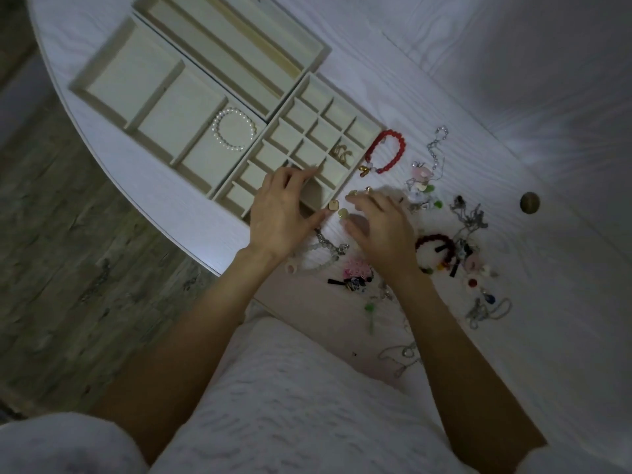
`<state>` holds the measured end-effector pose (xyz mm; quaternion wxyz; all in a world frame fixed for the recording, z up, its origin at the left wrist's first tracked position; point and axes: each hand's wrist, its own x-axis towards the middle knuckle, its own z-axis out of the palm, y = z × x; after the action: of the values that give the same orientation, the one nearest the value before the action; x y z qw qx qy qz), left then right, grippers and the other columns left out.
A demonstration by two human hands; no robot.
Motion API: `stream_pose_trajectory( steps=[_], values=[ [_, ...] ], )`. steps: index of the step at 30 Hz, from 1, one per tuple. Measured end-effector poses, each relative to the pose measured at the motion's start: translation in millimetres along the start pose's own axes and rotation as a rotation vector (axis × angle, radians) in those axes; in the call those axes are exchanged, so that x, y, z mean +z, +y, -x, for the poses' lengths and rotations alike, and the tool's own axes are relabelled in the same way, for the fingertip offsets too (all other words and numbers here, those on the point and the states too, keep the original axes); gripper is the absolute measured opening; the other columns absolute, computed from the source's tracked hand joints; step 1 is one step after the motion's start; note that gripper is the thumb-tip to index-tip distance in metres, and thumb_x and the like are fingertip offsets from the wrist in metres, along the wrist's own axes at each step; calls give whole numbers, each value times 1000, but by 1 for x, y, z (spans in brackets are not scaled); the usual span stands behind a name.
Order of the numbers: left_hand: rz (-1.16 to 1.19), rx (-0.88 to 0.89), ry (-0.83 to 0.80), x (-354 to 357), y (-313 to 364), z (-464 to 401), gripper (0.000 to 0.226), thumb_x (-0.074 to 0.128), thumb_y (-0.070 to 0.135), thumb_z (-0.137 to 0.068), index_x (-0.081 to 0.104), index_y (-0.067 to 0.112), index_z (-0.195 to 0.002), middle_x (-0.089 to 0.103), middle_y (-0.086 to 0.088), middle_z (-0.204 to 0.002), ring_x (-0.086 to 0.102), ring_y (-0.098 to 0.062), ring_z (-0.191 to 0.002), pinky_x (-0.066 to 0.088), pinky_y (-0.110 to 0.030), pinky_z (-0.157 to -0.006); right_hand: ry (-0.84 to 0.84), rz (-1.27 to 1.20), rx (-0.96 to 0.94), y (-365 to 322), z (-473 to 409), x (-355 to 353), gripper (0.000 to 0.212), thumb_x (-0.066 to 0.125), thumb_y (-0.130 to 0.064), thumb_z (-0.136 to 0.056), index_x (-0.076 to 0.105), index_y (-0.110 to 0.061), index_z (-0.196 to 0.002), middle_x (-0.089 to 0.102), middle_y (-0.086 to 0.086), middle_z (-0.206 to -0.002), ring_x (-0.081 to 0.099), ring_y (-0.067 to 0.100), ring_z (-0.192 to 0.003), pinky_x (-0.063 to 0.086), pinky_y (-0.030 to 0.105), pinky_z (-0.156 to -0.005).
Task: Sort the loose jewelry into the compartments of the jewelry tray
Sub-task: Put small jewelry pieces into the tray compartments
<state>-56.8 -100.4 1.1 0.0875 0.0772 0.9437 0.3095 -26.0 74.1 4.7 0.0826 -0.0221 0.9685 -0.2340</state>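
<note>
A beige jewelry tray [367, 133] with many small compartments lies on the white table; one compartment holds gold earrings [342, 153]. Beside it a tray with large compartments [102, 59] holds a white pearl bracelet [233, 130]. My left hand [284, 213] rests over the small tray's near corner, fingers extended into a compartment. My right hand [379, 224] hovers blurred over small gold pieces [337, 208] just right of the tray, fingers loosely spread. A red bead bracelet [388, 150] lies next to the tray's right edge. I cannot see anything held in either hand.
A third tray with long slots [309, 42] sits at the back. Loose jewelry lies scattered on the right: a dark red bracelet [436, 248], silver chains [470, 217], pink pieces [357, 268], a pale bead bracelet [321, 258]. A round knob [529, 202] is further right. Table edge curves at left.
</note>
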Motion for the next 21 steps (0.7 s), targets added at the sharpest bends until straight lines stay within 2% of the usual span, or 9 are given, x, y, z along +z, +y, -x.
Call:
stream_pose_trajectory(
  steps=[4,7,10,14,18,21],
  values=[
    [-29,22,-1,0,-1,-1,66,75,42,-75,53,13,-131,57,-13,-113,52,-28,-104,44,-37,-85,29,133,35,-14,-16,9,33,73,-33,-77,67,-11,-100,67,7,-96,57,26,-94,44,37,-82],
    [-37,22,5,1,-1,0,66,73,44,-76,54,12,-130,57,-13,-112,52,-28,-103,44,-37,-84,29,117,91,-20,-21,7,23,73,-22,-79,68,-8,-98,69,8,-92,58,24,-92,44,33,-82],
    [-38,15,-4,1,-1,0,66,71,45,-77,54,12,-131,56,-13,-113,52,-29,-105,45,-39,-86,65,75,93,-14,-17,1,17,68,-8,-81,70,-5,-97,70,11,-89,61,27,-87,48,33,-71],
    [-55,15,-43,-1,-1,-2,69,68,49,-77,52,12,-133,55,-14,-117,50,-30,-108,44,-40,-89,149,106,45,0,-13,-4,17,68,5,-72,71,-4,-86,68,12,-77,62,29,-72,47,30,-59],
    [-75,19,-54,-3,0,-2,70,67,50,-77,50,13,-134,55,-14,-120,49,-30,-109,43,-41,-91,152,52,-1,7,-16,-7,5,65,-1,-81,69,-2,-83,67,13,-74,62,28,-68,49,31,-59],
    [-87,25,-60,-2,1,-2,71,65,50,-77,50,12,-135,54,-15,-121,49,-31,-111,43,-42,-92,159,0,-30,8,-20,-9,9,59,-1,-86,68,2,-83,66,15,-75,62,27,-67,52,34,-60]
  ],
)
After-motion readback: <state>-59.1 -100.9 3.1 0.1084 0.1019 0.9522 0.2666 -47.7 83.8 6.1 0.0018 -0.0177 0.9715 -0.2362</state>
